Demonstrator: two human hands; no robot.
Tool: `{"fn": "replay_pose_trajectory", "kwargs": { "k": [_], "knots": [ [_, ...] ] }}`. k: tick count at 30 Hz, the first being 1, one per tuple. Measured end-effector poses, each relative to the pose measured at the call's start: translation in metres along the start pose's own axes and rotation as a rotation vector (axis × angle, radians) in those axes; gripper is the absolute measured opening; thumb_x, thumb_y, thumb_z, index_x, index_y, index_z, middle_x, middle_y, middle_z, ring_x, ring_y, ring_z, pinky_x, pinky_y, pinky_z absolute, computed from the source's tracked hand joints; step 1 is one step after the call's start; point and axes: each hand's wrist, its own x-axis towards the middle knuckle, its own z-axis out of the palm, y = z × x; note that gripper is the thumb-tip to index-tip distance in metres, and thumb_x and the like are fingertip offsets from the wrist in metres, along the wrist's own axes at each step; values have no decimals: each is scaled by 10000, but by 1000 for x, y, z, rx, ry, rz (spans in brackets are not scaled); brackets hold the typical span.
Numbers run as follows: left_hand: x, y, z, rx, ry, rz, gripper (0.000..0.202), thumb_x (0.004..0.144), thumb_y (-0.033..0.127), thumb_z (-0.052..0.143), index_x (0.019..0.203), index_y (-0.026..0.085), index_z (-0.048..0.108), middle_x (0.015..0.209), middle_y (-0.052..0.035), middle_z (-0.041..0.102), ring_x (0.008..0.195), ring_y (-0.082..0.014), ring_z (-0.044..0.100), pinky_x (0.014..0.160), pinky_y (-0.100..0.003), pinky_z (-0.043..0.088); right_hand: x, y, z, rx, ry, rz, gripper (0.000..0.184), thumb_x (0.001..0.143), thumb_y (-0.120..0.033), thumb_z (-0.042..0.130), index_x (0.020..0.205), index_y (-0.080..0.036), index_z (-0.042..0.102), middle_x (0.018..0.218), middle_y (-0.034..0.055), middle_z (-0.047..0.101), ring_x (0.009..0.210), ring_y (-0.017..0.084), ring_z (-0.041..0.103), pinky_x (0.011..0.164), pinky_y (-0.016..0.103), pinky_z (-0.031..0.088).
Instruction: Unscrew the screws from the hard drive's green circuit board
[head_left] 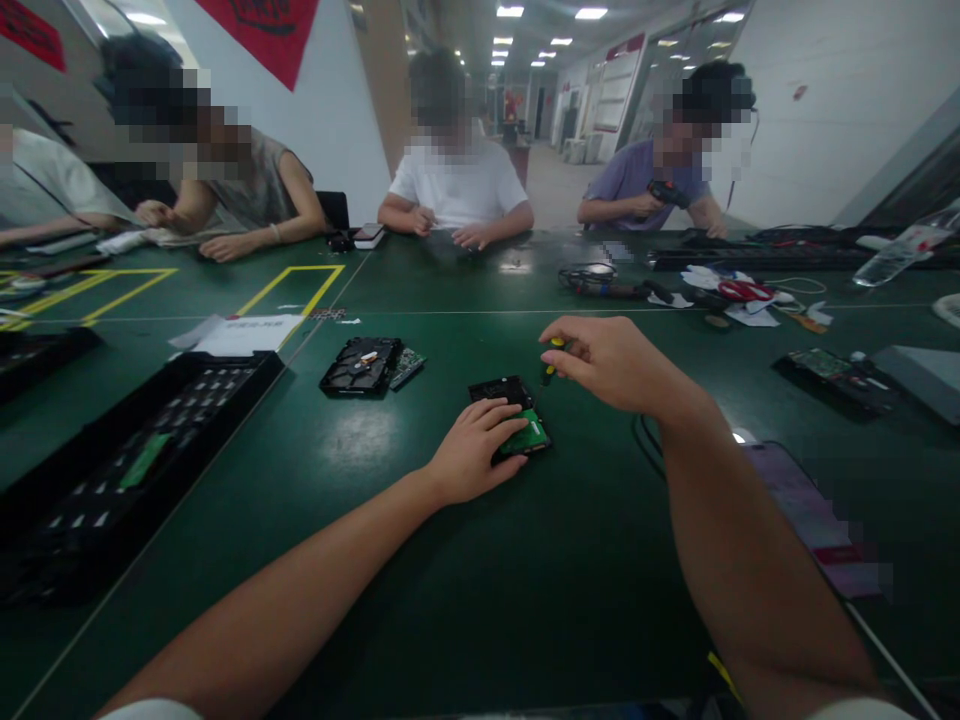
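A hard drive [501, 389] with a green circuit board [534, 432] lies on the dark green table in front of me. My left hand [478, 448] holds it down, fingers across the board and thumb along the near edge. Pinched in my right hand [600, 362] is a small yellow-and-black screwdriver [550, 369], upright above the drive's right side; whether its tip touches the drive I cannot tell. To the left lies another black drive [363, 365], with a loose circuit board [407, 367] against its right side.
A long black tray [247, 385] holding a green board stands at left, with a paper sheet [251, 334] behind it. A phone [802, 500] and another drive [832, 380] lie at right. Cables, scraps and a plastic bottle [904, 250] are further back. Several people sit opposite.
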Motion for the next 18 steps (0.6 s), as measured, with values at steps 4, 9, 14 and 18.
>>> {"fn": "replay_pose_trajectory", "kwargs": {
  "k": [4,9,14,18],
  "knots": [
    [0,0,0,6,-4,-1,545,957,424,675,1460,253,551,1516,-101,567,1459,-342,457,1205,-590,379,0,0,0,-22,2,-9,191,967,-282,631,1104,-180,719,907,60,787,767,193,719,730,285,443],
    [0,1,0,13,1,-1,547,956,428,678,1456,246,554,1520,-104,565,1455,-338,460,1208,-589,375,1,-1,0,-61,29,5,146,960,-310,653,985,-175,701,878,65,769,743,190,685,701,289,416],
    [1,0,0,6,5,2,548,952,428,679,1456,253,554,1519,-99,566,1453,-334,464,1208,-587,377,2,-1,3,-66,67,25,164,954,-333,663,928,-172,685,839,70,753,742,199,667,701,301,408],
    [1,1,0,-3,5,-5,555,944,428,687,1458,266,554,1514,-99,569,1446,-341,474,1203,-597,380,3,0,3,-50,57,3,150,953,-313,659,978,-170,694,849,66,754,753,203,672,715,305,412]
  ]
}}
